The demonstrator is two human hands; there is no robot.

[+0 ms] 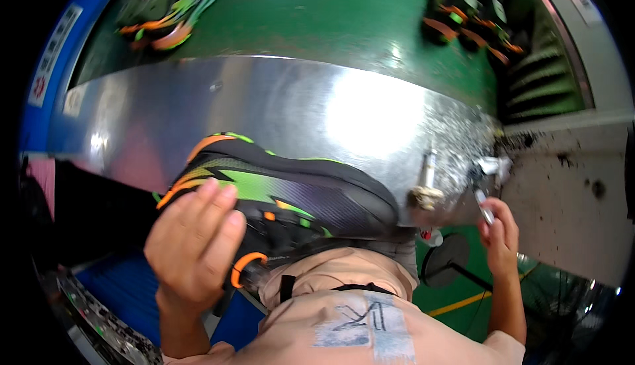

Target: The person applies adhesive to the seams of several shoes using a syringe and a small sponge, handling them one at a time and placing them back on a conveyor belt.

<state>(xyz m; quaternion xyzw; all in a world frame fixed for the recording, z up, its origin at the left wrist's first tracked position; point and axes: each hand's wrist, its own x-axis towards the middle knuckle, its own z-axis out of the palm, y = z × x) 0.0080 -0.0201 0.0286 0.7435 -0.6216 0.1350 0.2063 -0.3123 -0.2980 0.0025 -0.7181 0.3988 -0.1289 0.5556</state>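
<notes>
- The black-and-green shoe overlaps the near edge of the metal table, toe rightward, between the well-separated hands.
- The left hand lies against the shoe's heel end; I cannot tell whether it grips.
- The right hand pinches a slim pale tool beside the table's near right corner, beyond the toe.

Glossy green floor beyond a glare-lit metal worktop
</notes>
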